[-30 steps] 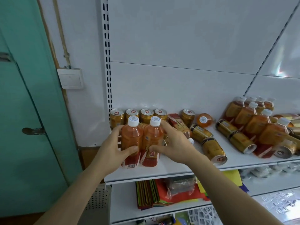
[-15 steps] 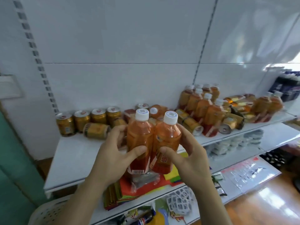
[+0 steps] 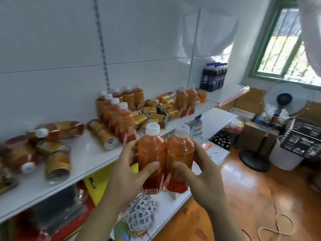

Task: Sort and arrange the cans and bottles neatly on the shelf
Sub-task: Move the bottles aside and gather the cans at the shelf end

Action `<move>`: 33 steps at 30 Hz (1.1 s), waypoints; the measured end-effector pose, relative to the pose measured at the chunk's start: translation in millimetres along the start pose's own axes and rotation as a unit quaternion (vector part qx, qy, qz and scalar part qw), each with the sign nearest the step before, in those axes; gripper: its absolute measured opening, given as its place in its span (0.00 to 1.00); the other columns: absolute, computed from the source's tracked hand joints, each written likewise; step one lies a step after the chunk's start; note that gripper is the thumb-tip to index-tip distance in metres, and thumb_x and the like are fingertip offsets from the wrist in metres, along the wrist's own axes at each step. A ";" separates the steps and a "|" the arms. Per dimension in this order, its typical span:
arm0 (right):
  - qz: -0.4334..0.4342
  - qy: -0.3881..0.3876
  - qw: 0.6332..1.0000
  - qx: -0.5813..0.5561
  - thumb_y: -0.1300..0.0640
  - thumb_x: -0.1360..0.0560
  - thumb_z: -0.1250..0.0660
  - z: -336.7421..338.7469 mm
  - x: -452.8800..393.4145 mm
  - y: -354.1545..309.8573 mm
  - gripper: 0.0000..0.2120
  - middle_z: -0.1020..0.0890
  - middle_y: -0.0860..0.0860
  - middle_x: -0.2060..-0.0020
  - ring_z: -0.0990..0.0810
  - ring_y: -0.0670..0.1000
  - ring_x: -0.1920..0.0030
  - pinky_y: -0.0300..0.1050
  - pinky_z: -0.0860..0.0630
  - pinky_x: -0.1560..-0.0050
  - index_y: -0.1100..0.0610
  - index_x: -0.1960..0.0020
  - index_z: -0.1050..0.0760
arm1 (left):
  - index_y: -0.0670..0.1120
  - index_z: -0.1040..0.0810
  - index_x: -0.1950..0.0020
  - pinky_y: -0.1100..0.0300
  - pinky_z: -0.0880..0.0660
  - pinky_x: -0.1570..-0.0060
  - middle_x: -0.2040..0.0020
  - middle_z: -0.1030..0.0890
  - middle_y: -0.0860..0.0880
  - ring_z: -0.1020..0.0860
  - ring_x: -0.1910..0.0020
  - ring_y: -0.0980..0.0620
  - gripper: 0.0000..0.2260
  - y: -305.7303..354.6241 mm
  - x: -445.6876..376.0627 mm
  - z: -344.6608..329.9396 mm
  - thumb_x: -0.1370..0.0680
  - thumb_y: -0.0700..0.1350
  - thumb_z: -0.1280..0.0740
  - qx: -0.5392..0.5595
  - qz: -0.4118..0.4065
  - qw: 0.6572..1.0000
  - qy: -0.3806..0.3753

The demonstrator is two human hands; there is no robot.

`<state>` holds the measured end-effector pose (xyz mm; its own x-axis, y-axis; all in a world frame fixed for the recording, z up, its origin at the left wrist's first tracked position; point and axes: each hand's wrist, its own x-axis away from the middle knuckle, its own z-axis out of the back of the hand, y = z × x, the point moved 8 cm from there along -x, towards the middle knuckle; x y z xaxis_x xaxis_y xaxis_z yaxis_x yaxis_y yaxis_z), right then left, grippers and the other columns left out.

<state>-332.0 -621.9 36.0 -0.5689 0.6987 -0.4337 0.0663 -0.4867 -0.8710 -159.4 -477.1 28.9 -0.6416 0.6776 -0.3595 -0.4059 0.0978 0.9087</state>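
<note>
Here, left hand [image 3: 129, 168] gripping left bottle [image 3: 151, 158], right hand [image 3: 202, 173] gripping right bottle [image 3: 179, 160], both upright, touching, held clear before the shelf [image 3: 90, 157], toppled cans [image 3: 104, 134] beyond, standing bottle row [image 3: 114, 112], dark soda bottles [image 3: 213, 76] farthest.

Bare shelf [image 3: 83, 159] strip open between toppled cans [image 3: 57, 164] and lying can [image 3: 104, 136]; upright bottle row [image 3: 118, 117] blocks behind.

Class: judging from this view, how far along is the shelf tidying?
Done: a row of upright bottles stands on the shelf. In hand: the left hand and right hand each grip an orange bottle. Left: toppled cans and bottles.
</note>
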 end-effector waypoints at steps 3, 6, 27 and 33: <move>-0.009 0.013 1.000 0.014 0.45 0.25 0.23 37.6 -19.0 25.2 0.29 0.17 0.36 0.36 0.20 0.43 0.33 0.48 0.22 0.35 0.38 0.25 0.27 | 0.72 0.29 0.32 0.68 0.23 0.44 0.38 0.19 0.68 0.21 0.38 0.67 0.30 -0.5 -29.9 -48.4 0.32 0.67 0.22 0.017 0.001 0.999 -0.029; -0.022 0.026 0.998 0.049 0.43 0.24 0.25 69.7 -42.0 51.1 0.30 0.18 0.36 0.34 0.21 0.43 0.31 0.52 0.23 0.31 0.39 0.24 0.28 | 0.73 0.28 0.35 0.62 0.23 0.42 0.39 0.18 0.67 0.19 0.39 0.65 0.29 -8.4 -63.4 -92.9 0.33 0.67 0.22 0.021 0.002 0.998 -0.055; -0.070 -0.011 0.991 0.111 0.48 0.20 0.25 209.5 -314.9 231.1 0.31 0.19 0.38 0.34 0.20 0.43 0.34 0.40 0.23 0.34 0.39 0.21 0.34 | 0.76 0.33 0.35 0.72 0.28 0.52 0.41 0.25 0.78 0.27 0.44 0.80 0.35 -85.8 -336.9 -318.6 0.32 0.59 0.17 -0.067 0.019 0.995 -0.078; -0.030 -0.076 0.995 0.061 0.49 0.21 0.25 231.8 -408.4 287.5 0.30 0.24 0.34 0.32 0.23 0.40 0.32 0.32 0.24 0.38 0.35 0.24 0.33 | 0.70 0.32 0.30 0.69 0.28 0.47 0.40 0.21 0.70 0.24 0.43 0.74 0.35 -97.2 -394.4 -362.7 0.31 0.58 0.17 -0.100 0.053 0.994 -0.005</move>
<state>-270.5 -1168.7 16.2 -0.6865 0.6456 -0.3345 -0.0652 -0.5129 -0.8560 -103.0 -1018.2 5.4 -0.6821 0.6832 -0.2609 -0.4583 -0.1214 0.8805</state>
